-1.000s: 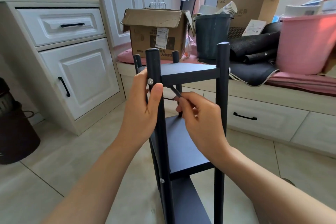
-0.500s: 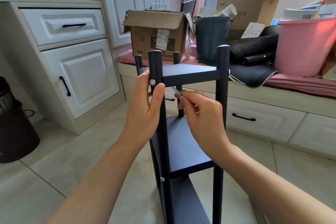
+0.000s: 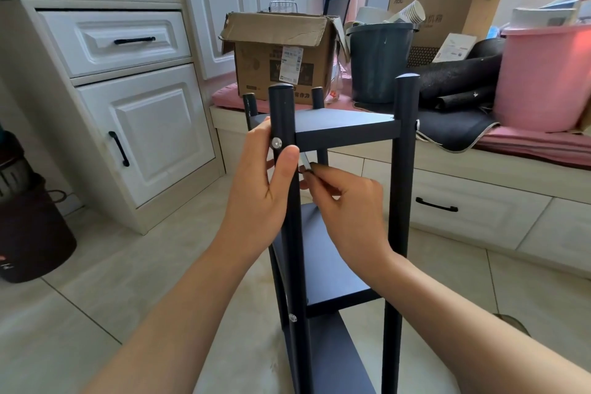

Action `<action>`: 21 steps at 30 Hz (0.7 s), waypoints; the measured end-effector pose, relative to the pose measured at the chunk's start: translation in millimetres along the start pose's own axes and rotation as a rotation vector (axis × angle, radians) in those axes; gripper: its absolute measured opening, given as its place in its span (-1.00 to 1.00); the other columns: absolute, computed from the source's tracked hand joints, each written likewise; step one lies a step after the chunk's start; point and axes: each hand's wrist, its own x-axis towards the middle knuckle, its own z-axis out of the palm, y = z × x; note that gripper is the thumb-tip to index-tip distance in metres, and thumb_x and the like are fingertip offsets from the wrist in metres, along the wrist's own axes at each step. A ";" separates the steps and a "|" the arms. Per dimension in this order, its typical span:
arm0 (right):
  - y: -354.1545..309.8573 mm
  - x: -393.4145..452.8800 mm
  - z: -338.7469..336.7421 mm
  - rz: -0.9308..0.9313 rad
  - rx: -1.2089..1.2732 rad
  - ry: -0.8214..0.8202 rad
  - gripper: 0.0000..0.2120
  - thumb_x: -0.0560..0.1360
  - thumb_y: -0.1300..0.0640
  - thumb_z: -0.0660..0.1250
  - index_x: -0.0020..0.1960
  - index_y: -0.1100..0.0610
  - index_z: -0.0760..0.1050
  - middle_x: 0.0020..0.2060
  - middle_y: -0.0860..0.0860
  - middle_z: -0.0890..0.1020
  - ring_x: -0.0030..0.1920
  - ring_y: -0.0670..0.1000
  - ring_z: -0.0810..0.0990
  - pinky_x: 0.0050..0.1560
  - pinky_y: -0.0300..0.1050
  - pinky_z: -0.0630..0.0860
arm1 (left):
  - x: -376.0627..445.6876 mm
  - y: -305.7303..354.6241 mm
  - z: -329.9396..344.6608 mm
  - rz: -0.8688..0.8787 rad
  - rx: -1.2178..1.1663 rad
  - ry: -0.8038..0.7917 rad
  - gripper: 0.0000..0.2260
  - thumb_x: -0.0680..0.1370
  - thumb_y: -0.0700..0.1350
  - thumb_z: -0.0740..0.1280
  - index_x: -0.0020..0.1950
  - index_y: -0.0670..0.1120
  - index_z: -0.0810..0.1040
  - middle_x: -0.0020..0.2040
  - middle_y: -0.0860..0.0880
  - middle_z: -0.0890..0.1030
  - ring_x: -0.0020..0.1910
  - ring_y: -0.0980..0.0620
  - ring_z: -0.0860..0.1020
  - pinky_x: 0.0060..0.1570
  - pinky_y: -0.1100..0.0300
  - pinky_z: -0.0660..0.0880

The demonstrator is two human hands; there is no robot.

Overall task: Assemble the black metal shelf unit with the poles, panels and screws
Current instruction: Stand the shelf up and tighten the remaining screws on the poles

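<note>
left hand [image 3: 262, 189]: bare, no glove, no ring | right hand [image 3: 348, 205]: bare, no glove, no ring | both forearms bare up to the frame edge, no sleeve showing | wrists: no watch, no band | nails short, unpainted

four poles [image 3: 284, 201], three panels [image 3: 345, 125], two screws [image 3: 276, 143], two hands [image 3: 259, 192]
</note>
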 end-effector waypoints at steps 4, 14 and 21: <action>4.2 3.0 9.6 -0.039 -0.011 0.015 -0.83 0.56 0.28 0.34 -0.16 0.33 0.62 -0.35 0.09 0.64 -0.27 -0.09 0.58 -0.25 -0.32 0.48 | 0.2 -1.2 -0.6 0.003 -0.014 -0.002 -0.79 0.67 0.03 0.14 0.31 0.12 0.36 0.22 0.00 0.53 0.20 0.16 0.51 0.13 0.47 0.39; 6.3 5.1 22.1 -0.066 -0.019 0.043 -0.79 0.58 0.21 0.31 -0.17 0.28 0.61 -0.38 0.07 0.61 -0.36 0.03 0.53 -0.28 -0.03 0.49 | 0.4 -5.3 -0.6 0.027 -0.002 -0.004 -0.70 0.65 0.10 0.13 0.35 0.06 0.37 0.20 -0.02 0.54 0.21 0.11 0.53 0.15 0.42 0.40; 2.7 -0.5 9.3 -0.022 -0.109 -0.031 -0.82 0.59 0.23 0.29 -0.14 0.19 0.60 -0.36 -0.06 0.59 -0.33 -0.07 0.51 -0.29 -0.27 0.43 | -2.3 -6.0 2.4 0.027 0.040 0.060 -0.73 0.63 0.17 0.12 0.30 0.16 0.37 0.10 0.03 0.56 0.08 0.02 0.57 0.10 0.18 0.49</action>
